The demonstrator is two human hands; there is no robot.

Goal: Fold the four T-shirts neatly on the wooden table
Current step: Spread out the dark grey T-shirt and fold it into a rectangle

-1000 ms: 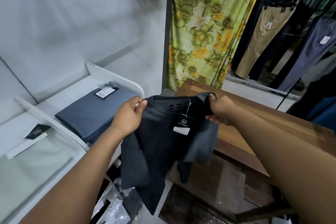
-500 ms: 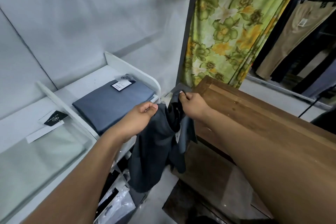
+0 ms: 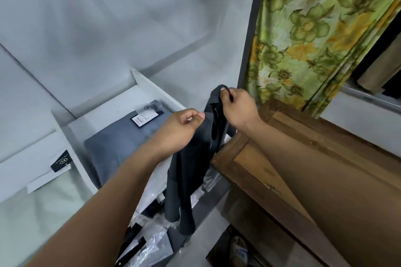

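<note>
the white shelf [image 3: 152, 91] is standing against the grey wall, left of the wooden tabletop [image 3: 282, 158]. a folded blue-grey shirt [image 3: 121, 147] is lying flat in the shelf compartment nearest the tabletop, with a paper tag [image 3: 144, 118] sitting on its far end. a divider is separating it from the next compartment further from the tabletop, where a folded pale green shirt [image 3: 32, 219] is lying under a black and white tag [image 3: 58, 163]. the visible corner of the tabletop is showing bare wood.
</note>
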